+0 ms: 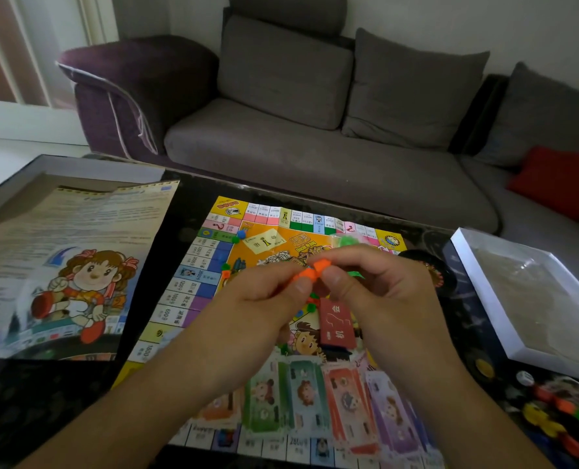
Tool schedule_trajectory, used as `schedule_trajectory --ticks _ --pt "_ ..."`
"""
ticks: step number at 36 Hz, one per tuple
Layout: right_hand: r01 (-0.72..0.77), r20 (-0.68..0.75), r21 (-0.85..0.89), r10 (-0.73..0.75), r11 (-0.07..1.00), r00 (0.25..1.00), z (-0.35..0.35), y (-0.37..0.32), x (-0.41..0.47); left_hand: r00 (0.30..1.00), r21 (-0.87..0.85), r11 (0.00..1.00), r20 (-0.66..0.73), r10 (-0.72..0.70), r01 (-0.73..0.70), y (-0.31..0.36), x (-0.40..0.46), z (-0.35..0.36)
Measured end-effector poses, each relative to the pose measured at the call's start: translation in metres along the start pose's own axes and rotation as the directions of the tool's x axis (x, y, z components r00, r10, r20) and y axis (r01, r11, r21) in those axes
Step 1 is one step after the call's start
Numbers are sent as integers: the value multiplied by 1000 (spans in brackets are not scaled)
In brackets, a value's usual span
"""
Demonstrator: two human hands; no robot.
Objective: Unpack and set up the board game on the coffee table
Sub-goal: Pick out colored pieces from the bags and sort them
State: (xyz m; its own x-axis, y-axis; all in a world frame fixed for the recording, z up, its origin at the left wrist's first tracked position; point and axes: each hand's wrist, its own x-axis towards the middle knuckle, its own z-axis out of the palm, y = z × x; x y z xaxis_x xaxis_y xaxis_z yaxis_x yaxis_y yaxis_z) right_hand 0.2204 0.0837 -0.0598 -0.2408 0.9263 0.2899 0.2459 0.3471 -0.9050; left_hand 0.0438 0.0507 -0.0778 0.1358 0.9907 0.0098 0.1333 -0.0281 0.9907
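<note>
The colourful game board [210,265] lies unfolded on the dark coffee table [44,401]. Above its middle, my left hand [264,309] and my right hand [379,289] together pinch small orange plastic pieces [315,269] between thumbs and forefingers. A red card deck [337,321] lies on the board under my hands. Stacks of play money [315,397] in orange, green, red and purple lie along the board's near edge. Small green pieces [347,241] sit in a clear bag behind my fingers.
The box lid with a cartoon girl [71,265] lies at the left. The open white box bottom [531,299] stands at the right. Loose coloured tokens and a die [558,411] lie at the near right. A grey sofa [315,157] is behind the table.
</note>
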Motion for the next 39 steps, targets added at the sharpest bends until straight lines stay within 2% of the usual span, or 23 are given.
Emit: schedule_trajectory --ticks 8,13,22,30,35,37,39 --pt "77 16 -33 -76 997 997 0 4 1 999 61 998 47 12 -15 3 0 -5" --pt "164 66 -136 -157 977 985 -1 7 3 997 78 997 71 -5 -1 1 1 -8" --pt "189 84 -71 -183 979 980 2 10 2 990 32 999 138 -27 22 1 1 -18" --pt "277 25 -173 -276 945 961 14 13 -4 980 -177 973 160 -117 145 3 0 -16" --pt "330 77 -263 -321 907 944 23 18 -3 948 -256 913 88 -306 318 13 9 -16" --pt "315 176 -259 -276 913 945 28 15 -3 957 -205 935 28 -290 289 11 12 -20" --pt "226 252 -252 -161 941 954 31 13 -2 967 -194 951 -27 -253 243 11 12 -27"
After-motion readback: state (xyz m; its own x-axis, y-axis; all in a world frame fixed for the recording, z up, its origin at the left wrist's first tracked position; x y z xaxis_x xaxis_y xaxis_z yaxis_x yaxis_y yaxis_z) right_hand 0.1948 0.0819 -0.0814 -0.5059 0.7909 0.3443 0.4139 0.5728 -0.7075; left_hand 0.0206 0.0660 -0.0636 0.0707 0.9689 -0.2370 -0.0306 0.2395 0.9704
